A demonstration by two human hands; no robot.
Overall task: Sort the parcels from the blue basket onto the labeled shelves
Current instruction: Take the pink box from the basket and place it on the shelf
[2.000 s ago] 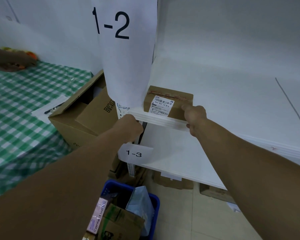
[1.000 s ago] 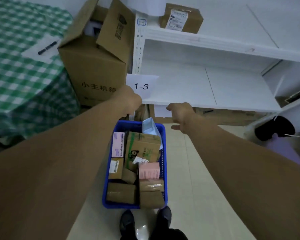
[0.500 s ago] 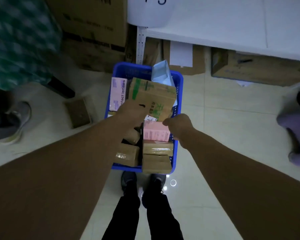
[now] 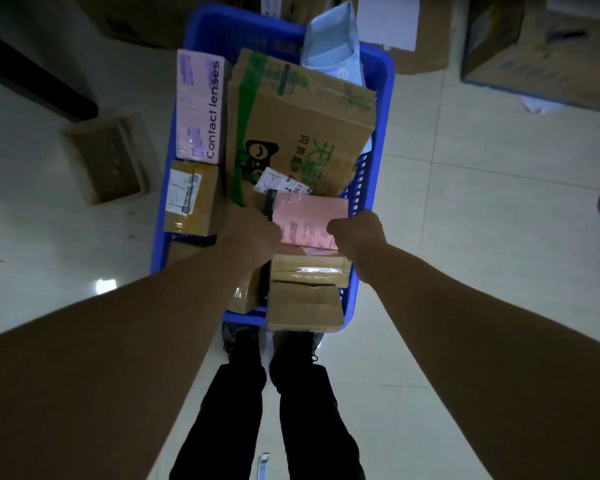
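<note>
The blue basket (image 4: 381, 84) stands on the floor in front of my feet, packed with several parcels. A pink box (image 4: 309, 220) lies in its middle. My left hand (image 4: 248, 233) grips its left edge and my right hand (image 4: 357, 233) grips its right edge, fingers curled down out of sight. Behind it leans a large brown carton with green print (image 4: 302, 123). A pink "Contact lenses" box (image 4: 200, 109) and a small brown labeled parcel (image 4: 191, 199) sit at the left. A light blue bag (image 4: 333, 46) stands at the far end.
Two plain brown boxes (image 4: 307, 289) fill the basket's near right corner. Cardboard cartons (image 4: 534, 46) sit on the floor beyond the basket under the shelf. A small open cardboard tray (image 4: 108, 157) lies on the tiles at the left. My black shoes (image 4: 274, 344) touch the basket's near end.
My view has dropped from the shelves to the basket. Both hands came down from the shelf edge into the basket and closed on the pink box from either side.
</note>
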